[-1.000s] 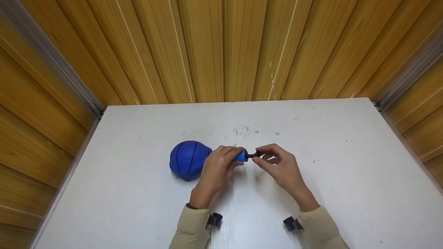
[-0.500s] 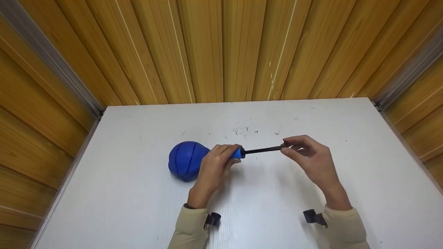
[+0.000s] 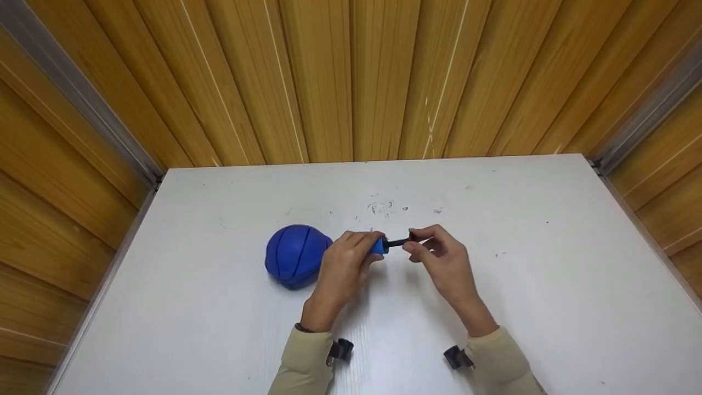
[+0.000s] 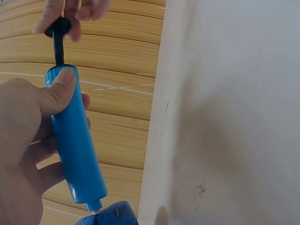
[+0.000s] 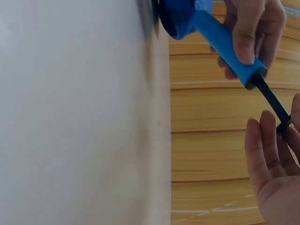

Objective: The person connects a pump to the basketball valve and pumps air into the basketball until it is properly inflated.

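My left hand point(image 3: 343, 266) grips the blue barrel of a hand pump point(image 4: 77, 140), thumb near its top end in the left wrist view. The pump's nozzle end meets a blue ball point(image 3: 296, 255), which looks dented and underinflated with dark seam lines. A short length of black plunger rod point(image 5: 272, 99) sticks out of the barrel. At the rod's end, my right hand point(image 3: 447, 266) pinches the small black handle point(image 4: 57, 27) between thumb and fingers. In the head view the left hand covers most of the barrel.
A white table point(image 3: 219, 329) with scattered dark scuff marks point(image 3: 381, 207) lies under the hands. Wood-patterned panels point(image 3: 351, 82) rise behind it and at both sides. Each sleeve carries a small black wrist device point(image 3: 458, 357).
The right hand drew the plunger far out to the right, then pushed it back left, so less rod shows now. The left hand and ball stay nearly in place.
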`<state>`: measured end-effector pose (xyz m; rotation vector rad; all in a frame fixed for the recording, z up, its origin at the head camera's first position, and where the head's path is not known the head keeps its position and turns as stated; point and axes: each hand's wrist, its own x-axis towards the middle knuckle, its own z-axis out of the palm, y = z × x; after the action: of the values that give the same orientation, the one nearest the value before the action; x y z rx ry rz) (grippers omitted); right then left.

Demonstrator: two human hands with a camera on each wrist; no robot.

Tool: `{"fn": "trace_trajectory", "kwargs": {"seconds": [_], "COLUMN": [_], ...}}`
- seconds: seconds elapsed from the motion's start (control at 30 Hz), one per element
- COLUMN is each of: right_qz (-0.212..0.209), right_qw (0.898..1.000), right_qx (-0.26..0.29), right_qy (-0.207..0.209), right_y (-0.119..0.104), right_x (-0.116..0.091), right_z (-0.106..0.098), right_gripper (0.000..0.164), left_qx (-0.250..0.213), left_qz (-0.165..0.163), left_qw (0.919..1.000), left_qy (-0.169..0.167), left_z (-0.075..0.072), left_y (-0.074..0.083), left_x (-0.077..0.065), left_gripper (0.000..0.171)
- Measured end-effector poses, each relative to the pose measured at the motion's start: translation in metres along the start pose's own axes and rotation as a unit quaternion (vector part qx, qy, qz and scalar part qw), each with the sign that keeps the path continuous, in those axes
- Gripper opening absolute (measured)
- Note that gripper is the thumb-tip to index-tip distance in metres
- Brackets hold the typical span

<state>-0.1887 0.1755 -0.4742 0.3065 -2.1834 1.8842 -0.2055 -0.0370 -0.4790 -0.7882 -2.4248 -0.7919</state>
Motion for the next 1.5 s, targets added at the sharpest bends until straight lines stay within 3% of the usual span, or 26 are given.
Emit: {"fn": "trace_trajectory", "kwargs": {"seconds": [0.17,0.3,0.57,0.73,0.83,1.0,1.13,1.33,1.5], "right_qz": [0.018,0.0,-0.107,-0.148,-0.161,-0.138,-0.095,-0.038,-0.054], "right_qw": [1.0,1.0,0.99,0.983,0.982,0.988,0.994,0.998,0.997], "right_qx": [0.01,-0.001,-0.093,-0.1,-0.09,-0.065,-0.049,-0.021,-0.021], "right_qy": [-0.018,-0.025,-0.016,0.034,0.029,-0.022,-0.029,-0.037,-0.043], "right_y": [0.01,0.009,0.0,-0.011,-0.016,-0.023,-0.022,-0.009,-0.001], "right_x": [-0.005,-0.003,0.004,0.007,0.009,0.009,0.007,0.004,0.001], "right_z": [0.015,0.011,-0.018,-0.047,-0.057,-0.06,-0.054,-0.026,-0.001], "right_gripper": [0.021,0.021,0.023,0.021,0.022,0.028,0.025,0.021,0.022], "left_qx": [0.022,0.004,-0.018,-0.031,-0.038,-0.034,-0.02,-0.007,0.002], "left_qz": [0.021,0.017,0.015,0.008,0.008,-0.002,0.0,0.006,0.028], "left_qw": [0.9995,0.9998,0.9997,0.9993,0.999,0.999,0.9996,0.9998,0.9994], "left_qy": [-0.014,-0.014,-0.002,0.018,0.023,0.029,0.021,0.016,0.019], "left_z": [0.001,-0.002,-0.005,-0.009,-0.01,-0.01,-0.009,-0.003,-0.001], "left_y": [-0.002,-0.004,-0.004,-0.005,-0.006,-0.008,-0.005,-0.001,0.001], "left_x": [-0.002,-0.001,0.0,0.002,0.002,0.0,0.001,0.0,0.001], "left_gripper": [0.035,0.034,0.032,0.033,0.033,0.034,0.033,0.034,0.033]}}
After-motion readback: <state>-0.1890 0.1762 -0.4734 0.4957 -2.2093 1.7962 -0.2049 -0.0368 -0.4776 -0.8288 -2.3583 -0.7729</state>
